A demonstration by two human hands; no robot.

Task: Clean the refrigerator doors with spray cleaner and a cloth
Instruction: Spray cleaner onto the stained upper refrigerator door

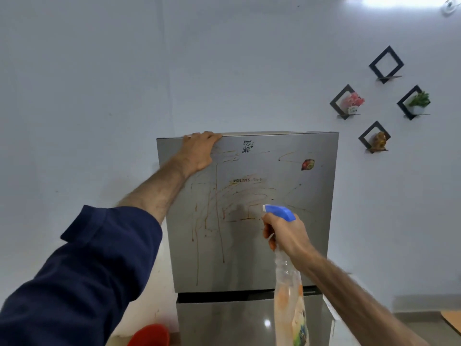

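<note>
Right hand (pixel 284 236) grips spray bottle (pixel 290 290) aimed at stained upper fridge door (pixel 249 213), left hand (pixel 199 151) hooked over its top edge; risk: runoff streaking onto lower door (pixel 224 320), no cloth visible.

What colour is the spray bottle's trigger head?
Blue, with a white nozzle tip; the spray bottle in the right hand shows in the head view.

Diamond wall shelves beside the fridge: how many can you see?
4. Top one sits empty; left one holds pink flowers; right one holds a green plant; bottom one holds a brown figure. None looks hidden.
</note>
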